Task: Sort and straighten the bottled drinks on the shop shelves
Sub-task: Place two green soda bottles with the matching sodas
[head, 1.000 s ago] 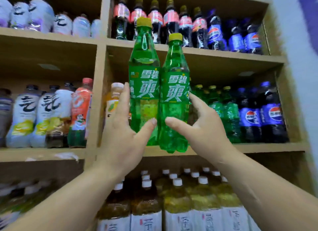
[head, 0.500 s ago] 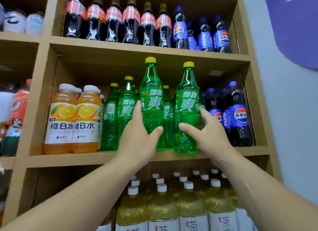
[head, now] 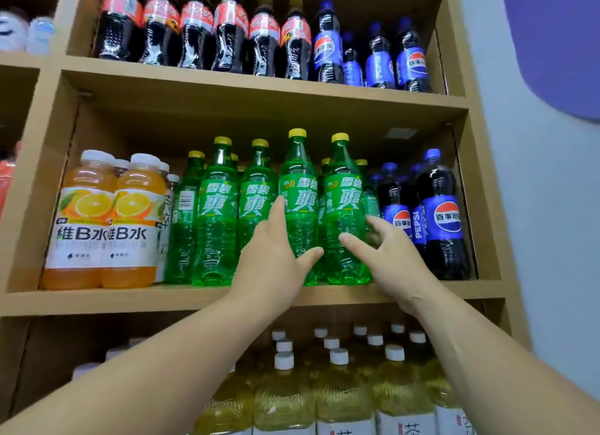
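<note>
Green bottles (head: 298, 188) (both upright) gripped by left hand (head: 272, 262), right hand (head: 389, 256).

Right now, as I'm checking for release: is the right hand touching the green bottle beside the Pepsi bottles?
Touching. The head view shows the right hand with its thumb across the green bottle, fingers round its side.

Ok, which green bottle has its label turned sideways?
The leftmost green bottle, beside the orange drinks: it shows a barcode, while the others show their white lettering.
</note>
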